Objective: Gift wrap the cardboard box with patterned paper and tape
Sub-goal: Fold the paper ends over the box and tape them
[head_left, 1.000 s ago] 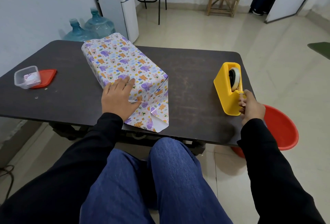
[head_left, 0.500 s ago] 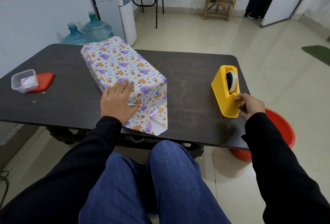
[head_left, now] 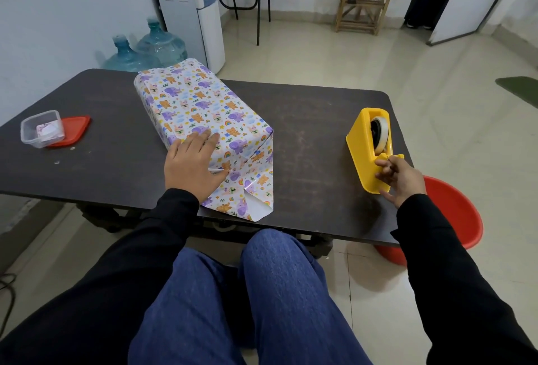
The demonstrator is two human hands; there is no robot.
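On the dark surface (head_left: 305, 143), centre-left, lies your paper-wrapped box (head_left: 203, 102). Your left hand (head_left: 192, 166) presses flat on its near end, fingers straight. Your right hand (head_left: 401, 178), fingers curled, grips the yellow tape dispenser (head_left: 364, 143) at its near end, by the rt edge.

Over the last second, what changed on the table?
Barely anything. The right hand shifted its fingers from the cutter tip and now grips the near end of the tape dispenser. The left hand still presses the fold on the wrapped box; nothing else moved.
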